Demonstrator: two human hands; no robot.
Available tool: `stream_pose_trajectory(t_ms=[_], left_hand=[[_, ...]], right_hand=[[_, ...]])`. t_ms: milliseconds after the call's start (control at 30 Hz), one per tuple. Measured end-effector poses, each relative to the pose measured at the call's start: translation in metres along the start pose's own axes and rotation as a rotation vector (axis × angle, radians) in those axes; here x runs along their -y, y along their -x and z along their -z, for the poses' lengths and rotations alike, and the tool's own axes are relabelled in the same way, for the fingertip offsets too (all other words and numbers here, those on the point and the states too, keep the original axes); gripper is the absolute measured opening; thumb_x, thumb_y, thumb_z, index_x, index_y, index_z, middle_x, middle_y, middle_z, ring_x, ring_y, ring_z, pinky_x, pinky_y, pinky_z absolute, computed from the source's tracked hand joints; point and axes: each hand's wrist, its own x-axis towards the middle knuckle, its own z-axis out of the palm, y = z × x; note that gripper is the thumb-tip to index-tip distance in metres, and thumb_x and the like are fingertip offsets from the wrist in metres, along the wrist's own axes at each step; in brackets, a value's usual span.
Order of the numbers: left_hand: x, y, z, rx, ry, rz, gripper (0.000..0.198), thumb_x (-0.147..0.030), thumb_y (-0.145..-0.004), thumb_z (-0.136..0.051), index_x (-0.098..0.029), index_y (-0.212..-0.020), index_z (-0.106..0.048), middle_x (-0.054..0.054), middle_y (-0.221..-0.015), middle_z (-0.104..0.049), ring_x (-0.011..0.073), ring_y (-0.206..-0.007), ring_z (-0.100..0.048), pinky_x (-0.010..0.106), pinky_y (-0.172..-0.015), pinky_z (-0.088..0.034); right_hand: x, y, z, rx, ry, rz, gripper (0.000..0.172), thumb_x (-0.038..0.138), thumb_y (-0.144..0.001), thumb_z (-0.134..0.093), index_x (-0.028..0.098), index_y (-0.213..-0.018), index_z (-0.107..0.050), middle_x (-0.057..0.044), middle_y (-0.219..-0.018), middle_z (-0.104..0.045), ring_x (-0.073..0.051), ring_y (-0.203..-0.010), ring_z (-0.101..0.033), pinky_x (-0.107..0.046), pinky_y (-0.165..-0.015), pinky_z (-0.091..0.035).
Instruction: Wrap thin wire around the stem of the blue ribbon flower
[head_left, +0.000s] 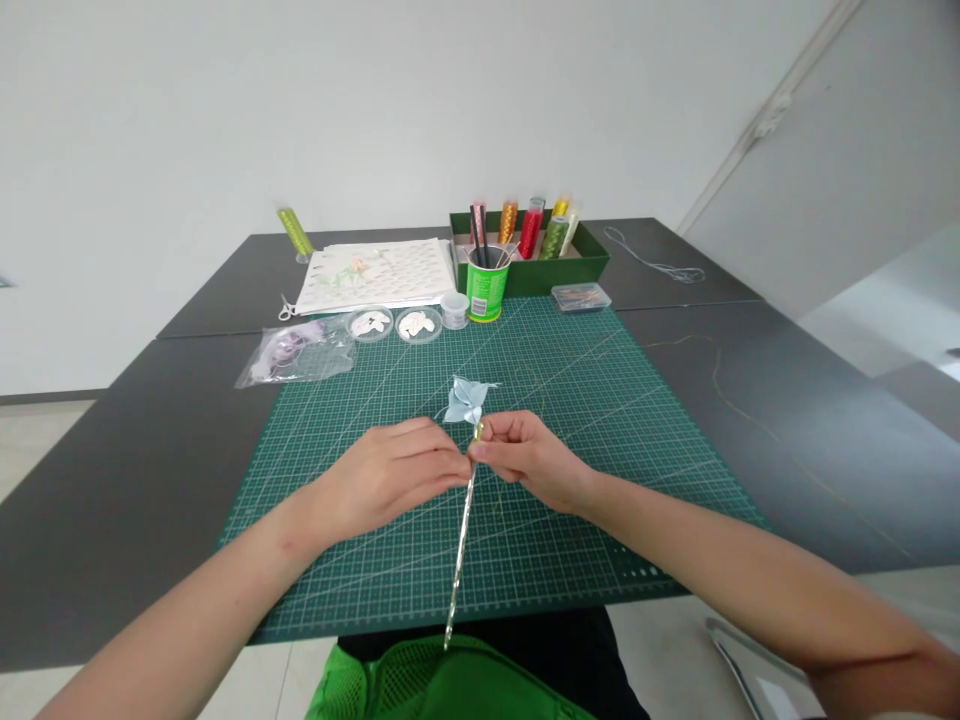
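Over the middle of the green cutting mat (360, 560), both hands meet at a light blue flower (466, 400) with pointed petals. A long, shiny silvery stick (459, 560) runs from below the flower down past the mat's front edge. My right hand (529, 455) pinches just under the petals, where a bit of yellow-green shows. My left hand (401, 475) is closed with its fingertips pressed on the upper stick, right beside the right thumb. Its fingertips are partly hidden, and I cannot see exactly how the stick sits between them.
Behind the mat stand a green can (487, 290) of sticks, a dark green box (585, 270) of thread spools and a clear case (581, 298). Two dishes of white pieces (418, 324), a plastic bag (300, 350), white sheets (390, 285) and scissors (286, 308) lie left. Thin cord (720, 380) trails right.
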Motion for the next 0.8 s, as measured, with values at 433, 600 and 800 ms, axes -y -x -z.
stream_pose_trajectory(t_ms=[433,600,800], left_hand=[[0.0,-0.002,-0.025,-0.155,1.028,0.581,0.019,-0.032,-0.083,-0.081,-0.014,-0.088,-0.075,0.003,-0.081,-0.07,0.0084,-0.061,-0.065,0.018,-0.055,-0.056],[0.002,-0.003,-0.031,-0.168,1.129,0.596,0.027,-0.038,-0.081,-0.083,-0.013,-0.083,-0.075,0.001,-0.076,-0.067,0.007,-0.055,-0.062,0.018,-0.053,-0.054],[0.002,-0.007,-0.022,-0.096,1.096,0.606,0.023,-0.036,-0.08,-0.084,-0.014,-0.078,-0.076,0.0,-0.073,-0.065,0.0076,-0.059,-0.062,0.02,-0.058,-0.056]], right_hand=[[0.004,0.004,-0.004,-0.044,-0.126,0.036,0.036,0.035,-0.076,-0.083,0.018,-0.066,-0.052,0.011,-0.05,-0.035,-0.003,-0.044,-0.019,-0.023,-0.045,-0.013],[0.004,0.004,-0.004,-0.017,-0.139,0.051,0.035,0.035,-0.078,-0.082,0.017,-0.067,-0.054,0.011,-0.049,-0.035,-0.003,-0.043,-0.019,-0.023,-0.044,-0.013],[-0.001,0.005,-0.005,-0.029,-0.084,0.084,0.034,0.039,-0.082,-0.078,0.018,-0.068,-0.056,0.011,-0.047,-0.035,-0.004,-0.043,-0.021,-0.023,-0.044,-0.016]])
